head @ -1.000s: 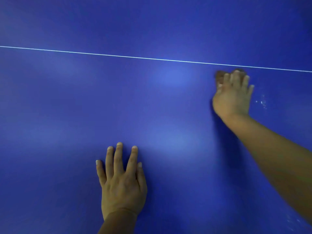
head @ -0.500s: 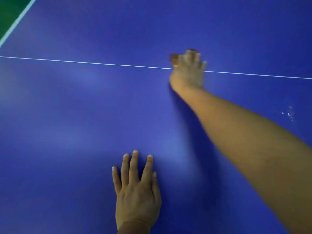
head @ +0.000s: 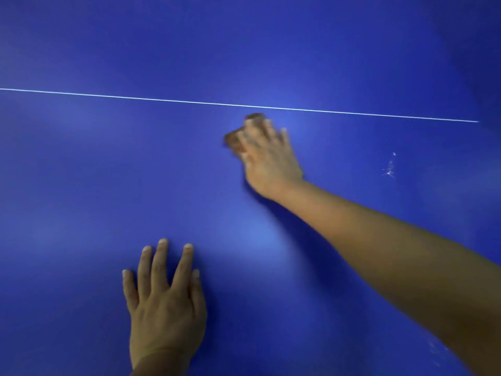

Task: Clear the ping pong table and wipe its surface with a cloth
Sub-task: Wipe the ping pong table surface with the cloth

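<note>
Here, a small brown, crumpled cloth is lying on the smooth, deep-blue ping pong table, just on the near side of the thin white line that is crossing the surface from left to right. Only its left edge and a bit of its far tip are peeking out, blurred, from under the right hand. That hand is pressing down on the cloth with fingers curled over it, gripping it against the table. The bare right forearm is stretching in from the lower right corner, throwing a dark shadow on the blue beside it.

The left hand is lying flat on the table near the bottom edge of the view, well apart from the cloth, released and holding nothing. Its 4 fingers are pointing away from the person and spreading slightly, with the thumb tucked close along the right side.

To the right of the right hand, a patch of small white flecks is sitting on the surface, apart from the cloth. Soft light patches are glowing on the blue between the 2 hands.
</note>
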`<move>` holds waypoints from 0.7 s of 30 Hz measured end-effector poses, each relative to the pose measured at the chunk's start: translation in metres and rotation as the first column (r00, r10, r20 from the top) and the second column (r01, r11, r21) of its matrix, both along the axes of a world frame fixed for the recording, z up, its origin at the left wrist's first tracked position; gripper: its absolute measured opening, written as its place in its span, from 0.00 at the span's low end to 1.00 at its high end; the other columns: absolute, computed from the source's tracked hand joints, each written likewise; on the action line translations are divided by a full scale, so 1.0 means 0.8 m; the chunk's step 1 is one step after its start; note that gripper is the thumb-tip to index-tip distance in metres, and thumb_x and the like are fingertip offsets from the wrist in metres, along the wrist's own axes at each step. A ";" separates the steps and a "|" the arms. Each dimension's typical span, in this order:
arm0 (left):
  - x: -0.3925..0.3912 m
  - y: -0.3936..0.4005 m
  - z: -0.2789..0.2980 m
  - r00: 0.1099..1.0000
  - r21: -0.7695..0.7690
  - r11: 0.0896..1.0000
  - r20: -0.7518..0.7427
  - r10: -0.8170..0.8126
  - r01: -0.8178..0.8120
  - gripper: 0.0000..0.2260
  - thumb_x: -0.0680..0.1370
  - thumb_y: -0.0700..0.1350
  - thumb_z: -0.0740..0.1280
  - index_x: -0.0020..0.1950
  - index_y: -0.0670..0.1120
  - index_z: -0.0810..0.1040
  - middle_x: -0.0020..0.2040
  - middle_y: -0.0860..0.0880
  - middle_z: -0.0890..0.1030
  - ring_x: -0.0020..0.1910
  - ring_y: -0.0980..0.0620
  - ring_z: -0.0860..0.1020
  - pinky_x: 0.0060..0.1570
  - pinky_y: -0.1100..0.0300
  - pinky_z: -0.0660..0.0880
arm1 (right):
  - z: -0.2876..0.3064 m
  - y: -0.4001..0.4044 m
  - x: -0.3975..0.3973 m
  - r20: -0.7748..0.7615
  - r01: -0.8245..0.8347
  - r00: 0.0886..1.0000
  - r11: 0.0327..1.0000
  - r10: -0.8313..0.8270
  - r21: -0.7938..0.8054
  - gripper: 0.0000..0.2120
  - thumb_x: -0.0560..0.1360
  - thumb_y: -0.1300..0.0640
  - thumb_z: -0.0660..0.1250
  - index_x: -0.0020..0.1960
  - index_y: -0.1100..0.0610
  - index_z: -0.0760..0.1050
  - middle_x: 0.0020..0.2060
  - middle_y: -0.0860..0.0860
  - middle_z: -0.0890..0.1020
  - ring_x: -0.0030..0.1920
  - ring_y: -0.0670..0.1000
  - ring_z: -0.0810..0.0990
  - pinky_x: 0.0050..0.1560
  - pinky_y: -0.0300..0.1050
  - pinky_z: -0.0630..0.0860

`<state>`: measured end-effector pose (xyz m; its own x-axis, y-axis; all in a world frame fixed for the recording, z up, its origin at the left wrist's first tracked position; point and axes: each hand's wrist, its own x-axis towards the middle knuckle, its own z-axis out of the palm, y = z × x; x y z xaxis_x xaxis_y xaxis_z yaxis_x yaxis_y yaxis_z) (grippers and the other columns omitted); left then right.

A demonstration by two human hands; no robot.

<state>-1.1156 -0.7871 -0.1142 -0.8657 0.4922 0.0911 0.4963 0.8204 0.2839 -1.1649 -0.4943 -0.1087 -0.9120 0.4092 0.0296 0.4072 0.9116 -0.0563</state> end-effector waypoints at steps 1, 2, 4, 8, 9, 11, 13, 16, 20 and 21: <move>0.001 0.001 0.000 1.000 0.002 1.000 -0.002 0.005 -0.005 0.24 0.79 0.53 0.55 0.71 0.48 0.76 0.75 0.41 0.69 0.76 0.39 0.63 0.74 0.35 0.53 | 0.003 -0.003 -0.007 0.042 -0.077 0.996 0.996 0.079 -0.054 0.23 0.82 0.53 0.54 0.77 0.46 0.62 0.79 0.49 0.58 0.79 0.58 0.53 0.75 0.65 0.54; 0.002 0.002 0.000 1.000 0.009 1.000 -0.003 0.008 -0.007 0.24 0.78 0.53 0.55 0.71 0.48 0.76 0.75 0.42 0.69 0.76 0.39 0.63 0.74 0.35 0.53 | 0.006 0.013 -0.006 0.052 -0.122 0.991 0.991 0.125 -0.055 0.23 0.83 0.53 0.54 0.77 0.47 0.62 0.79 0.49 0.59 0.79 0.57 0.53 0.75 0.65 0.54; 0.002 0.003 0.000 1.000 0.019 1.000 -0.007 0.005 -0.005 0.24 0.78 0.53 0.55 0.71 0.48 0.76 0.75 0.41 0.68 0.76 0.39 0.62 0.74 0.36 0.52 | 0.004 0.075 0.019 0.005 -0.021 1.000 0.997 0.021 0.077 0.21 0.81 0.54 0.54 0.72 0.43 0.67 0.74 0.51 0.65 0.75 0.58 0.61 0.67 0.65 0.64; 0.001 0.003 0.000 1.000 0.001 1.000 0.021 0.005 -0.005 0.24 0.79 0.53 0.54 0.72 0.49 0.75 0.76 0.42 0.67 0.77 0.40 0.60 0.75 0.37 0.51 | 0.005 0.207 0.137 -0.013 0.670 0.743 0.743 -0.670 -0.005 0.22 0.81 0.50 0.46 0.72 0.48 0.65 0.75 0.55 0.62 0.75 0.62 0.59 0.71 0.71 0.57; 0.002 0.002 0.000 1.000 0.002 1.000 0.021 0.006 -0.007 0.24 0.79 0.53 0.54 0.72 0.49 0.75 0.76 0.42 0.67 0.77 0.40 0.60 0.75 0.37 0.51 | 0.005 0.217 0.158 0.017 0.707 0.707 0.707 -0.707 -0.028 0.22 0.82 0.50 0.46 0.74 0.50 0.63 0.77 0.55 0.59 0.77 0.63 0.56 0.73 0.71 0.54; 0.003 0.003 0.000 1.000 0.013 1.000 0.012 0.003 -0.003 0.24 0.79 0.53 0.54 0.72 0.48 0.75 0.75 0.42 0.67 0.77 0.40 0.60 0.75 0.37 0.51 | 0.009 0.215 0.177 0.063 0.484 0.874 0.875 -0.482 -0.022 0.25 0.83 0.48 0.48 0.78 0.54 0.60 0.80 0.54 0.56 0.78 0.63 0.53 0.73 0.70 0.52; 0.002 0.003 0.000 1.000 0.009 1.000 0.019 0.002 -0.002 0.24 0.79 0.53 0.54 0.72 0.48 0.75 0.75 0.42 0.67 0.77 0.40 0.60 0.75 0.39 0.49 | 0.012 0.224 0.187 0.159 0.098 0.983 0.993 -0.086 -0.071 0.30 0.81 0.45 0.46 0.79 0.56 0.61 0.79 0.55 0.60 0.78 0.65 0.57 0.71 0.72 0.55; 0.001 0.002 -0.001 0.999 -0.021 1.000 0.039 0.000 0.000 0.24 0.79 0.54 0.53 0.73 0.50 0.73 0.76 0.43 0.66 0.78 0.41 0.59 0.76 0.44 0.45 | 0.020 0.275 0.196 0.149 -0.004 0.989 1.000 0.001 0.018 0.30 0.80 0.44 0.46 0.77 0.56 0.63 0.77 0.57 0.64 0.75 0.67 0.62 0.67 0.76 0.60; 0.000 -0.001 -0.002 0.998 -0.048 0.999 0.064 0.000 0.003 0.24 0.80 0.55 0.51 0.74 0.50 0.72 0.76 0.44 0.65 0.78 0.42 0.57 0.76 0.45 0.44 | 0.024 0.297 0.186 0.061 0.144 0.987 0.989 -0.146 0.036 0.31 0.79 0.44 0.46 0.75 0.60 0.67 0.76 0.56 0.64 0.72 0.65 0.63 0.66 0.75 0.60; 0.000 -0.001 -0.001 0.998 -0.048 0.999 0.070 0.000 0.003 0.25 0.80 0.55 0.51 0.74 0.50 0.72 0.76 0.44 0.65 0.78 0.42 0.57 0.76 0.44 0.45 | 0.022 0.290 0.186 0.063 0.129 0.989 0.991 -0.131 0.031 0.32 0.79 0.43 0.45 0.75 0.59 0.67 0.77 0.55 0.64 0.73 0.65 0.63 0.67 0.75 0.59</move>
<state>-1.1154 -0.7879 -0.1152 -0.8685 0.4957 0.0069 0.4778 0.8333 0.2781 -1.0163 -0.2625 -0.0907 -0.8515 0.5242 -0.0154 0.5243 0.8516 -0.0019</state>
